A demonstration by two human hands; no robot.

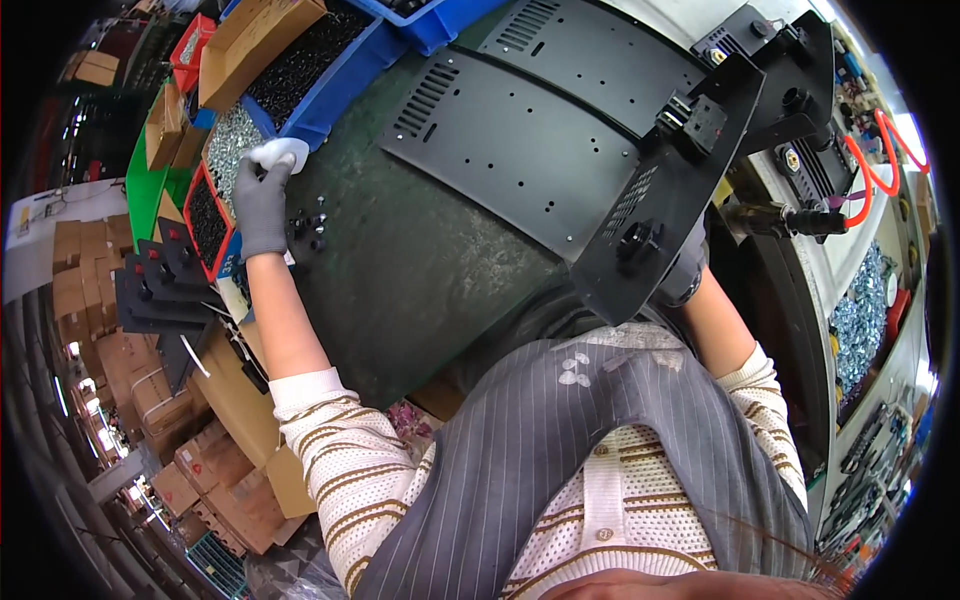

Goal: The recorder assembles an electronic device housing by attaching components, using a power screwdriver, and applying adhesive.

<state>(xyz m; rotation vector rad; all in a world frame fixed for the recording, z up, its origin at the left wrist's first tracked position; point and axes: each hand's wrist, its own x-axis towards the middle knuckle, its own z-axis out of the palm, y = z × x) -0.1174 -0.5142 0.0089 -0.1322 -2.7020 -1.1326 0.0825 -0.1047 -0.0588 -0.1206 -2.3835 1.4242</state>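
My left hand [263,205], in a grey glove with white fingertips, is at a bin of small silver screws [232,140]. Its thumb and fingers are pinched together; whatever is between them is too small to make out. A black sheet-metal plate [500,150] with slots and holes lies on the dark green work surface. At its right end stands a tilted black end panel [655,215] carrying a switch and a round fitting. My gloved right hand [690,270] grips this panel from behind at its right edge, its fingers mostly hidden. Several loose black screws [318,228] lie beside my left hand.
A similar black plate [600,60] lies behind. Blue bins [345,75] of black screws and a red bin [207,225] line the left side. At right are a power screwdriver [785,220], a red coiled hose [862,180] and a heap of silver screws [862,320].
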